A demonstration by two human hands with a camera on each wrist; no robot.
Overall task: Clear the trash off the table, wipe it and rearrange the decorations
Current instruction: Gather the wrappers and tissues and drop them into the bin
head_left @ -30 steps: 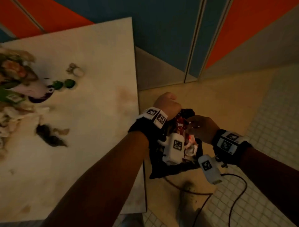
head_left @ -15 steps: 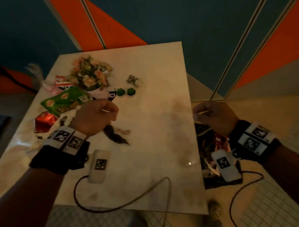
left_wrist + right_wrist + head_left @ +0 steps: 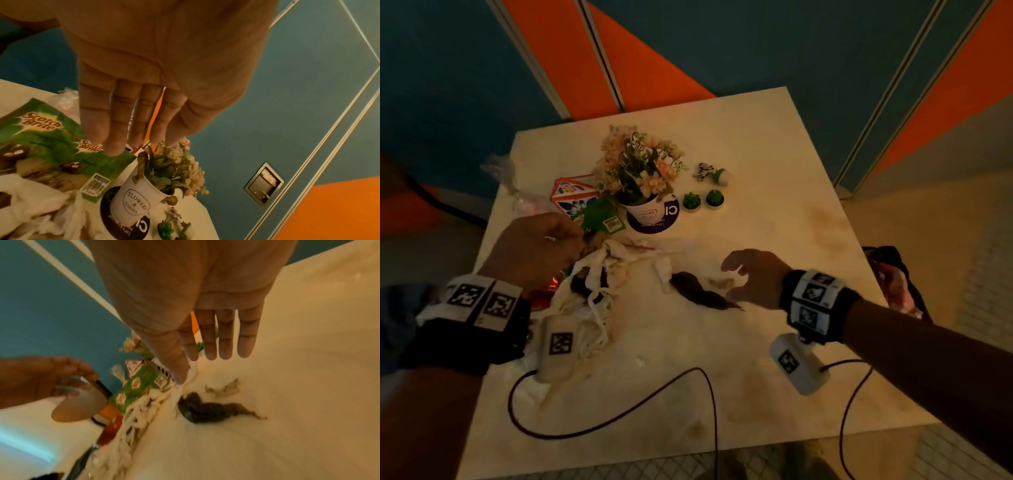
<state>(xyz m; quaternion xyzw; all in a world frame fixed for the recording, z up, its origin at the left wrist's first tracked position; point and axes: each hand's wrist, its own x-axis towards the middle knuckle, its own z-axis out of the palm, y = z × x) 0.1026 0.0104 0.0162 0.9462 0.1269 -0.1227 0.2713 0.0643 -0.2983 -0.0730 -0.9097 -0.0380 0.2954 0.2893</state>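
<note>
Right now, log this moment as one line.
left hand: open over Scotch-Brite wrapper | right hand: open above dark scrap | trash on table

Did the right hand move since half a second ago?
Yes. The right hand has come in from beyond the table's right edge, above the trash bag, and now hovers open over the tabletop beside the dark scrap.
</note>
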